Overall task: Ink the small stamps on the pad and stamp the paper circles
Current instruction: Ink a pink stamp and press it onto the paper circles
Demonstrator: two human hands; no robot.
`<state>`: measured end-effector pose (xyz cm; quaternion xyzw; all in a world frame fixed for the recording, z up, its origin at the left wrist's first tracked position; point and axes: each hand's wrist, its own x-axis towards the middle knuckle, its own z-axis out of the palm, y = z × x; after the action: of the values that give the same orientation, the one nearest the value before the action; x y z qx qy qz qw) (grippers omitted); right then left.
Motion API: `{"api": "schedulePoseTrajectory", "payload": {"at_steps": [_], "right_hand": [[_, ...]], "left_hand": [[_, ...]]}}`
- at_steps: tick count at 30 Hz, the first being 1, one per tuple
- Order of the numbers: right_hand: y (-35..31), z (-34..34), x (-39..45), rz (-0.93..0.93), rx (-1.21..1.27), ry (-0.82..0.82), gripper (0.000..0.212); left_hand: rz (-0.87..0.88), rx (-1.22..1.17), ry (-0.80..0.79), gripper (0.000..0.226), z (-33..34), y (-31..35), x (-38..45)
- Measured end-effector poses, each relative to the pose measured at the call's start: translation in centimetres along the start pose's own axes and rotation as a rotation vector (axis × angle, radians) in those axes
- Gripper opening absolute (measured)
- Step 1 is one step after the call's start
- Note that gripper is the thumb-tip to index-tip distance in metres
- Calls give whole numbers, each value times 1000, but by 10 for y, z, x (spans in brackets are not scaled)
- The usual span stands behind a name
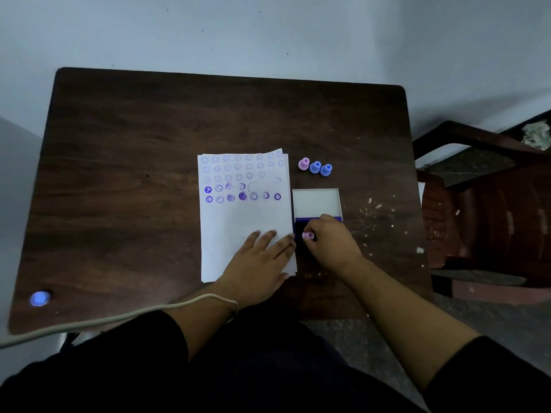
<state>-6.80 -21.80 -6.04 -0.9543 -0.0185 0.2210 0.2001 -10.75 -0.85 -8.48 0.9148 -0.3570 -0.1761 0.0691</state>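
Progress: partway. Paper (244, 234) has two bottom rows of dark purple prints; in the upper of those rows one circle at about 3 o'clock of the smiley prints is blank. Three rows above them look faint, pale outlines only, probably unstamped or show-through, can't tell. Lower half of the sheet is blank white. So judged roughly a third of the marked circles done, plenty left.

Current step, judged: inking. Right hand (331, 242) pinches a pink stamp (308, 235) between thumb and fingertips, closed tight on it, stamp pressed down or just over the ink pad (299, 228), contact itself hidden by fingers. Left hand (259, 257) lies flat, fingers spread, holding nothing, pinning the paper's lower right corner at 9 o'clock of the pad.

Spare stamps (315, 166): three, one pink and two blue, at 12 o'clock of the pad, beyond its open lid (316, 202), clustered touching or nearly.

Materials: stamps are small smooth plastic, flared base, narrow knob top. Pad is dark blue-purple, flat rectangle in a shallow case; lid white inside, hinged open. Paper thin, more than one sheet stacked, edges slightly fanned. Table (149, 129) dark wood-grain laminate, rounded corners, scuffed with pale flecks at 3 o'clock of the pad.
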Motion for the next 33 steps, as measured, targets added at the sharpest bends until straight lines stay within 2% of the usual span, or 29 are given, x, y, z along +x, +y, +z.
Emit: {"api": "schedulePoseTrajectory", "payload": {"at_steps": [10,18,25,33], "right_hand": [[-11,-7,2,10,-62,-31,17],[-75,7,22,-145,79,98,15],[-140,36,47,-204,95,128,20],[-173,53,69,-200,44,110,15]], "left_hand": [[-241,-62,79,61,-11,-47,-42],[-400,-73,82,62,-8,-84,-73],[-443,-64,91,63,-7,-103,-97],[-391,-78,12,75,4,-114,-107]]}}
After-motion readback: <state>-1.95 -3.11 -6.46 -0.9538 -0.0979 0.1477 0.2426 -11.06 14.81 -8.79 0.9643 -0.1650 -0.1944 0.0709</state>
